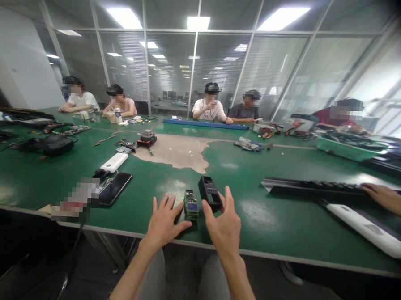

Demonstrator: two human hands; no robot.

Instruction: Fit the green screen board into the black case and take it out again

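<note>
My left hand lies over the table with its fingers spread. It is beside a green circuit board with a small blue-grey screen, its index finger and thumb close to the board's left side and near end. Whether they touch the board I cannot tell. To the right, my right hand has its thumb and a finger about the near end of a black plastic housing with cut-out openings. The index finger of that hand points up, off the housing.
Left of my hands lie a black phone and a white power bank. A black metal rail and a long white device lie at right, near another person's hand. Several people sit across the green table.
</note>
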